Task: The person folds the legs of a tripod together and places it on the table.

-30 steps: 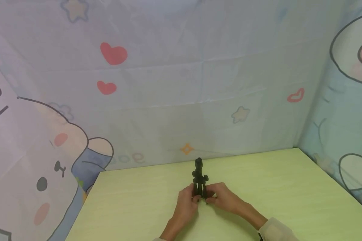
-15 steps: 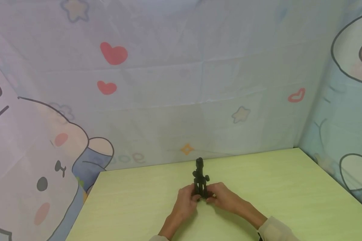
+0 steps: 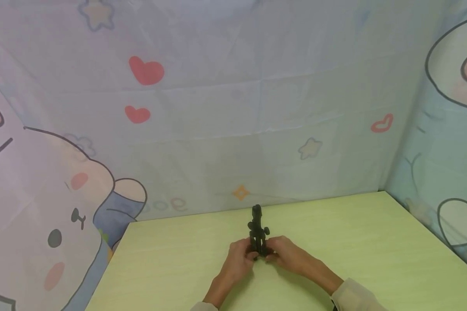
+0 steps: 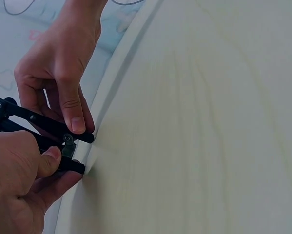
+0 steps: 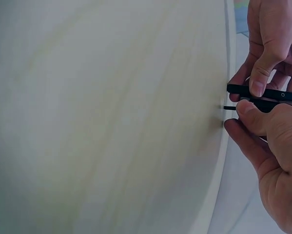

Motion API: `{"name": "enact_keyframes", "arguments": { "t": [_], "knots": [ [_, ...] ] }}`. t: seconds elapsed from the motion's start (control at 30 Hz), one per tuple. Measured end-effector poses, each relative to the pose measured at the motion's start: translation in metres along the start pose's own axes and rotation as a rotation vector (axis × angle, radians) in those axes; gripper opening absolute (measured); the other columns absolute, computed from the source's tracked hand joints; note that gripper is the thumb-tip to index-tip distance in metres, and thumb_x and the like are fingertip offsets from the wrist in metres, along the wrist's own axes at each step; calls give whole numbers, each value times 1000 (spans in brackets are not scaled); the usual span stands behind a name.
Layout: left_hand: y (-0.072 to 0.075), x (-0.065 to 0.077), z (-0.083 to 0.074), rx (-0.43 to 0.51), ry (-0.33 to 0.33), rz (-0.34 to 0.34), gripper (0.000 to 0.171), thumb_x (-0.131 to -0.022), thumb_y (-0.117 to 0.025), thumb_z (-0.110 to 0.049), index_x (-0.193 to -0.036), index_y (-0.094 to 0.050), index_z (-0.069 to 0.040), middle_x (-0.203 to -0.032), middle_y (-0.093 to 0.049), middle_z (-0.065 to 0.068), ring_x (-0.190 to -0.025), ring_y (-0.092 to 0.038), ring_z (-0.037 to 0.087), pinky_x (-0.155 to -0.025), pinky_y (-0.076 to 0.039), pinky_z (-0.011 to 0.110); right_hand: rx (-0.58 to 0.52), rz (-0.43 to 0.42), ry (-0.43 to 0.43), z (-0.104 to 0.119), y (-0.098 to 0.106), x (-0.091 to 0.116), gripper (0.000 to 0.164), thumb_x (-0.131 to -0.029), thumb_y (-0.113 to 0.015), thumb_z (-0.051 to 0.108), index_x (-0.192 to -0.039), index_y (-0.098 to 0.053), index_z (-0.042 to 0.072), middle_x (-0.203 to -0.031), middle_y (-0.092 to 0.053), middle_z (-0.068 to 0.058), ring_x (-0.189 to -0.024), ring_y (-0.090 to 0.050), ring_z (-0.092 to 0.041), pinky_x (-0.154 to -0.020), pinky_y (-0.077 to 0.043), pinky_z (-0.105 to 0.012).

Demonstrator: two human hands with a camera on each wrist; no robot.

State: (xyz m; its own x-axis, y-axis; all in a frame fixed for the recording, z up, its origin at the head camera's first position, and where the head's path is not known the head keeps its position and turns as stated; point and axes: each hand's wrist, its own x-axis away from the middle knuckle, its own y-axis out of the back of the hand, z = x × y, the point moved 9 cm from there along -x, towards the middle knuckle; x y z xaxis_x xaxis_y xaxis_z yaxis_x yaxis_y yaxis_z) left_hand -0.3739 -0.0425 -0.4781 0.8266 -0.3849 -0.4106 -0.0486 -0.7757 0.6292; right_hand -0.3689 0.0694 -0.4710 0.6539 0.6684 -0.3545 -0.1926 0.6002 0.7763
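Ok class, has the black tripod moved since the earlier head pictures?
No, not noticeably: the black tripod stays below and right of the orange star, as before.

Soft, diffuse light is filling the head view; a faint shadow is lying beneath the right forearm (image 3: 323,276) on the tabletop (image 3: 159,259), and the black stand (image 3: 257,231) is showing little detail. Both wrist views are looking dimmer, greyer, the tabletop's grain appearing smeared, its edge bowing in the right one.
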Motion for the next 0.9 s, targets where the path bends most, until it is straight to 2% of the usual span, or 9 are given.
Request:
{"name": "enact_keyframes", "arguments": {
  "t": [0.3,0.5,0.57,0.77,0.9],
  "knots": [
    [0,1,2,2,1,20,27,-86,-71,13,-104,-73,-6,-99,-78,6,-93,-74,18,-83,-59,31,129,3,74,2,-1,-2,18,-87,-80,5,-104,-75,5,-98,-76,-4,-93,-71,-11,-83,-59,-27],
    [0,1,0,27,-9,30,30,-87,-70,15,-108,-73,-6,-100,-78,6,-93,-74,18,-82,-60,30,209,12,86,-1,0,-2,13,-87,-81,10,-98,-75,9,-93,-73,0,-90,-70,-10,-79,-59,-25],
    [1,1,0,43,-10,27,29,-87,-70,15,-108,-73,-5,-99,-77,6,-90,-75,19,-80,-60,29,183,15,81,-2,0,-2,12,-87,-81,10,-97,-75,9,-93,-74,1,-90,-69,-8,-79,-59,-25],
    [0,2,7,82,28,31,25,-90,-71,10,-110,-72,-7,-95,-75,5,-86,-73,17,-76,-59,24,15,23,49,-5,-2,1,11,-89,-79,2,-100,-78,5,-94,-76,0,-87,-69,-5,-78,-58,-23],
    [3,4,8,82,31,18,26,-89,-72,9,-109,-72,-7,-95,-75,5,-86,-73,16,-76,-60,24,-30,23,50,-1,-2,1,9,-91,-77,3,-101,-77,4,-94,-77,-2,-87,-69,-4,-78,-59,-23]
  ]
}}
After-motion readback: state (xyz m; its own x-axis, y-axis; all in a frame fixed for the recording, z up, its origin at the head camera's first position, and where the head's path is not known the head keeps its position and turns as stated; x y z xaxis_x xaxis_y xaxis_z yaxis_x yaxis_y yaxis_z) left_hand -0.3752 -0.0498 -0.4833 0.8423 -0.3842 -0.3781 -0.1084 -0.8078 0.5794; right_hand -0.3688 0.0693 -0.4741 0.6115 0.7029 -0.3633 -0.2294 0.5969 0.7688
